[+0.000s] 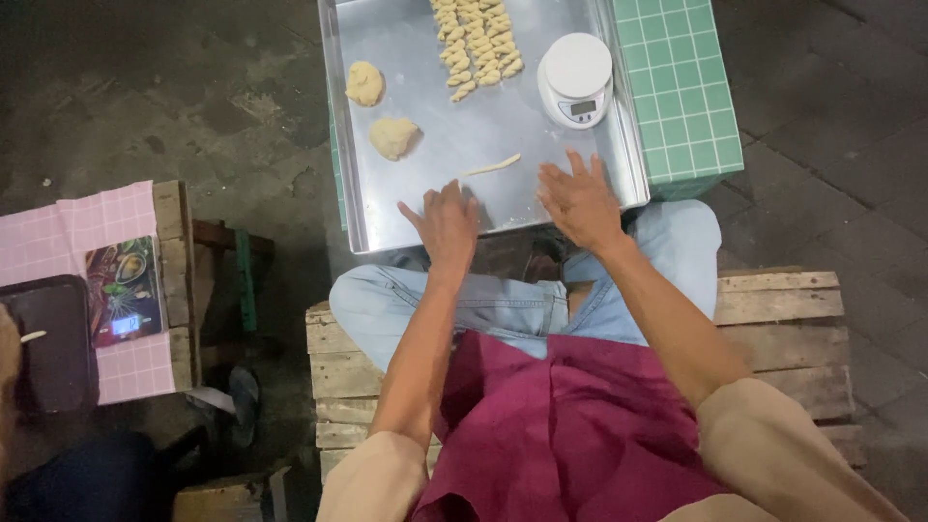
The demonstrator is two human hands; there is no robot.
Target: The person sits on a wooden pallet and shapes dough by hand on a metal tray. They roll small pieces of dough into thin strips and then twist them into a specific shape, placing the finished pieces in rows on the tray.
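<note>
In the head view, a metal tray point(416, 58) is seen resting on a green tiled table point(681, 87), directly ahead of the seated person's knees. The left hand point(447, 224) is laid palm down on the near part of the tray, its fingers loosely spread and nothing gripped in it. The right hand point(578, 200) is likewise held flat and open near the tray's front edge, fingers fanned, with nothing held.

A thin rolled dough strip point(493, 165) is found lying on the tray between the two hands and slightly beyond them, apart from both sets of fingertips. Two rough dough lumps are set to the left of it: the nearer lump point(392, 137) just beyond the left hand, the farther lump point(364, 83) behind it. A batch of small shaped dough pieces point(476, 43) is arranged in rows at the far middle of the tray. A white round kitchen scale point(576, 79) is placed at the tray's right side, beyond the right hand.

The person is seated on a wooden pallet point(783, 309), in blue jeans and a maroon apron. At the left, a pink checked cloth point(68, 227) is spread over a low stand, and a second flat scale with a picture on its top point(123, 290) is lying on it beside a dark tray point(43, 338).
</note>
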